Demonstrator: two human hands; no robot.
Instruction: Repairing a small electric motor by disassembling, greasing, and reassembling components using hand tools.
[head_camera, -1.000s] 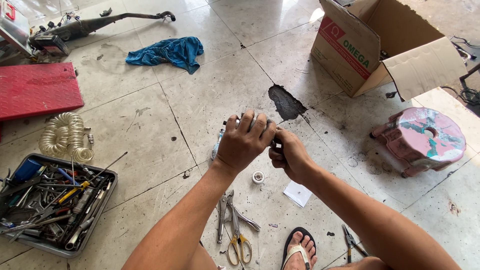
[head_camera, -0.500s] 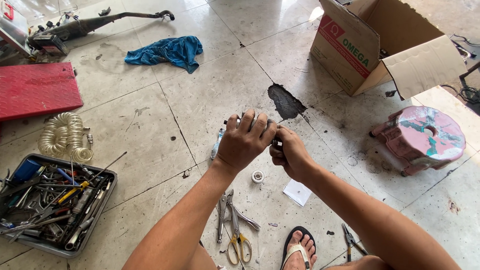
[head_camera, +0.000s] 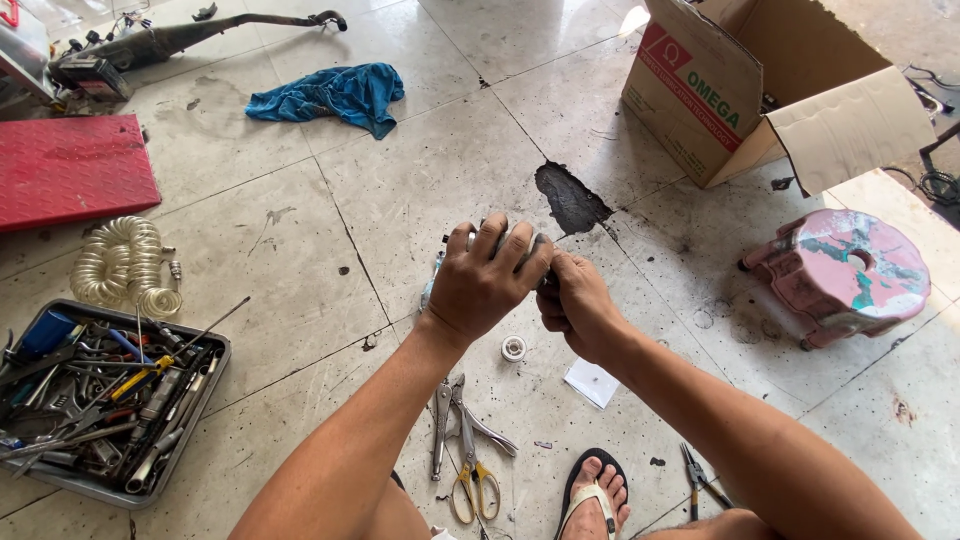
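Note:
My left hand (head_camera: 485, 282) is wrapped over a small grey metal part (head_camera: 530, 246), which it mostly hides. My right hand (head_camera: 577, 305) grips the same part from the right side, fingers closed against it. Both hands hover above the tiled floor. What the part is cannot be made out. On the floor just below the hands lies a small white roll of tape (head_camera: 513, 348). Locking pliers (head_camera: 445, 422) and yellow-handled scissors (head_camera: 475, 485) lie between my arms, near my sandalled foot (head_camera: 596, 490).
A metal tray (head_camera: 200, 402) full of tools sits at lower left, with a coiled air hose (head_camera: 120, 266) behind it. A red panel (head_camera: 72, 172), a blue rag (head_camera: 332, 96), an open cardboard box (head_camera: 760, 95), a pink stool (head_camera: 838, 272), small pliers (head_camera: 697, 478) and a paper scrap (head_camera: 592, 382) lie around.
Both hands have kept their grip on the part and shifted only slightly; the left fingers have closed further over it.

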